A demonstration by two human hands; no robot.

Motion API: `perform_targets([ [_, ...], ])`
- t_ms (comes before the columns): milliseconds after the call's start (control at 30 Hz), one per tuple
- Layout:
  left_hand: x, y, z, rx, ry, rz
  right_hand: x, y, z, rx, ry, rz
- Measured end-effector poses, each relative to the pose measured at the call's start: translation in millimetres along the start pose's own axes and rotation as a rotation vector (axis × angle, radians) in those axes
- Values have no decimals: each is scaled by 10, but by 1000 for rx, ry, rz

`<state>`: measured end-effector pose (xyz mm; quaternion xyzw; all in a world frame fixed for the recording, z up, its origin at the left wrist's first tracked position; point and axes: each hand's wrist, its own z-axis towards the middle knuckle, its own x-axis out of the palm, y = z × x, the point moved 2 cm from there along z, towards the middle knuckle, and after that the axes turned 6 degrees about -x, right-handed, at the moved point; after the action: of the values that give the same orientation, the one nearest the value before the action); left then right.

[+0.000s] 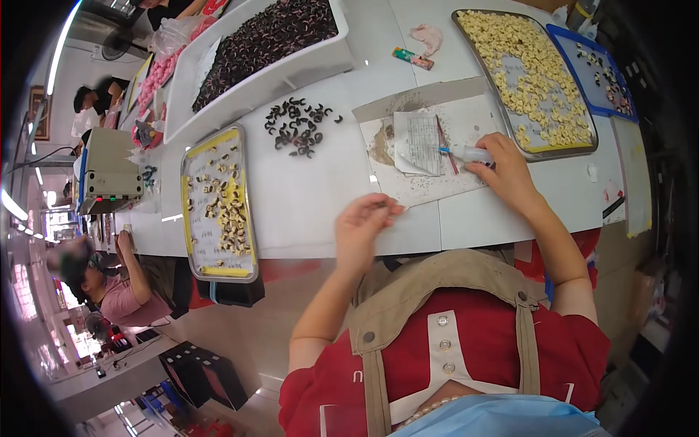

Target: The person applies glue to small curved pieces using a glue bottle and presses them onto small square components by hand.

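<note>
Evidently the right hand [507, 169] is gripping a bottle [472, 154], probably light, squeezable and best held mid-body, while the left hand [361, 223] is pinching something indistinct.

Single letter seen, "n" as viewed, on red shirt [488, 328]; by viewing angle, inverted "u" possible. Rows of small print borne by paper sheet [419, 142], too small to be read. Marks on left tray liner [204, 258] and print on green packet [413, 58] left unreadable by blur.
</note>
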<state>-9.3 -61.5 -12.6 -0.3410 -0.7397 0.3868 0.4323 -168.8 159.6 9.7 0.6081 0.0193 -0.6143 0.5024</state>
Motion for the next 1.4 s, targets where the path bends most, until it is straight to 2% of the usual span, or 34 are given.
perform_targets([
  [33,74,79,-43,-64,28,-35,13,29,-25,-27,-47,-16],
  [133,288,157,-139,-150,58,-144,-1,156,-153,254,-91,419],
  [433,487,215,-185,-205,115,-197,-90,429,-576,206,-110,728],
  [533,495,222,-207,-191,121,-193,-109,511,-597,212,-144,750],
  [733,476,237,-260,-236,105,-168,-149,622,-577,-83,-197,430],
  [833,490,214,-271,-263,99,-208,-119,673,-557,-151,-210,406],
  [1133,423,261,-280,-253,132,-258,-81,773,-470,-255,-212,353],
  [1400,442,237,-277,-262,132,-266,-78,792,-462,-237,-171,334],
])
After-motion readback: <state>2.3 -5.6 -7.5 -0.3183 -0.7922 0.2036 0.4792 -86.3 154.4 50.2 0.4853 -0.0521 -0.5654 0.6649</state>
